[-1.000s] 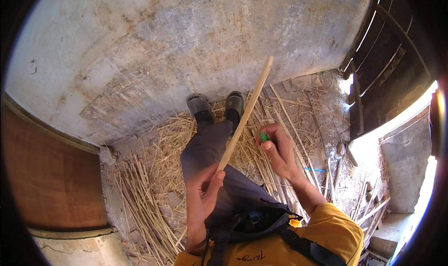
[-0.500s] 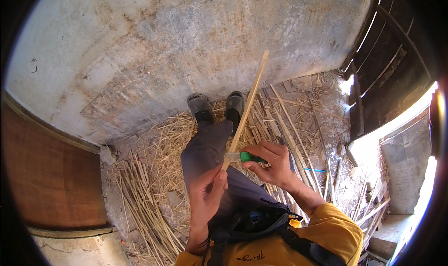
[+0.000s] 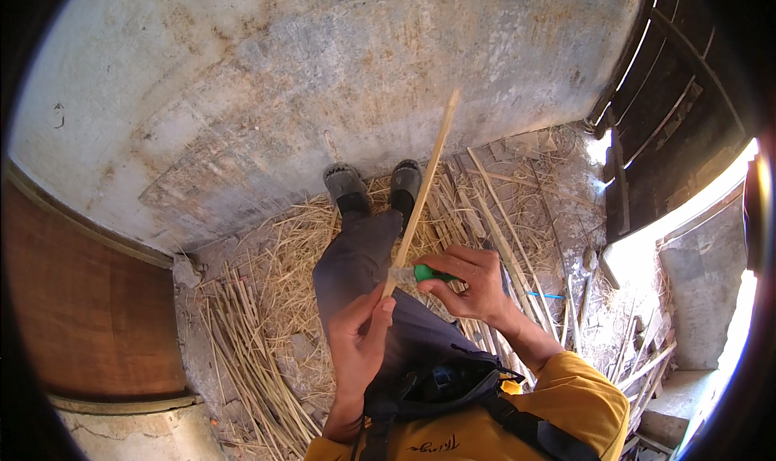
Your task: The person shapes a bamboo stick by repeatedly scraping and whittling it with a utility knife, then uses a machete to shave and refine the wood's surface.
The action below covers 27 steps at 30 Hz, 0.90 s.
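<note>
A long pale strip of split bamboo or wood (image 3: pixel 432 168) slants up and away in front of me. My left hand (image 3: pixel 360 332) is closed round its near end, with the thumb pressed along it. My right hand (image 3: pixel 470 279) grips a knife by its green handle (image 3: pixel 427 273); the fingers cover much of that handle. Its short blade (image 3: pixel 400 274) lies across the strip just above my left fingers, touching it or very close. The blade's far side is blurred.
Thin strips lie in a bundle (image 3: pixel 252 348) at left, and more long strips (image 3: pixel 505 235) lie at right. Pale shavings (image 3: pixel 295 243) cover the floor round my shoes (image 3: pixel 346 185). A stained wall (image 3: pixel 364 73) rises ahead, with a brown panel (image 3: pixel 89 299) at left. An open black bag (image 3: pixel 440 384) hangs at my waist.
The strip's far tip has shifted slightly left. The knife has moved a little to the left against the strip; both hands keep their holds.
</note>
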{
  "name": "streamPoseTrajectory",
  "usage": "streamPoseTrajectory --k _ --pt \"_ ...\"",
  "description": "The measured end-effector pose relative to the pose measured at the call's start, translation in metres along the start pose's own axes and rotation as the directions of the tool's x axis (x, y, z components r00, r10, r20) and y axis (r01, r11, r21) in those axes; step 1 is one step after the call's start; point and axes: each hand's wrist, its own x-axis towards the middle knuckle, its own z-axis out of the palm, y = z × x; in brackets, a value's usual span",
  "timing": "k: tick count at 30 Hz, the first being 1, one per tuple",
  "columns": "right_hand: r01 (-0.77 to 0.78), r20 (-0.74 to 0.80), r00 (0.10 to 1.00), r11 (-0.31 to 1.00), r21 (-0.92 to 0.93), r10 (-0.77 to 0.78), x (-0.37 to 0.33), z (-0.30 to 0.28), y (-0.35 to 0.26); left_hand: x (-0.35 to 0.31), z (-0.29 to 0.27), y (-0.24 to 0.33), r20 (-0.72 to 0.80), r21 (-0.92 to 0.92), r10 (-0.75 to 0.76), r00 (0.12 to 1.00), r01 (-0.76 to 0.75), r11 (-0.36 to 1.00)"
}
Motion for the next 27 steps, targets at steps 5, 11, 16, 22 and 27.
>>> streamPoseTrajectory --k 5,11,16,22,27 --pt "-0.002 -0.022 1.0 0.998 -0.069 0.0 -0.0012 0.0022 -0.0012 0.0 0.0022 -0.0012 -0.044 0.121 0.085 0.995 -0.079 0.989" --pt "0.041 -0.084 0.995 0.994 -0.105 -0.05 0.0014 0.0063 0.0003 -0.0004 0.0035 -0.0047 -0.076 0.147 0.087 0.993 -0.075 0.986" --pt "0.046 -0.078 0.995 0.987 -0.157 -0.059 0.0004 0.0062 -0.0004 -0.002 0.0034 -0.0063 -0.086 0.159 0.078 0.993 -0.064 0.985" --pt "0.059 -0.09 0.993 0.981 -0.184 -0.076 -0.0001 0.0077 -0.0007 -0.0025 0.0022 -0.008 -0.09 0.181 0.081 0.993 -0.063 0.981" --pt "0.071 -0.104 0.99 0.973 -0.221 -0.096 -0.0006 0.0086 -0.0007 -0.0032 0.0017 -0.0066 -0.085 0.178 0.083 0.993 -0.067 0.982"
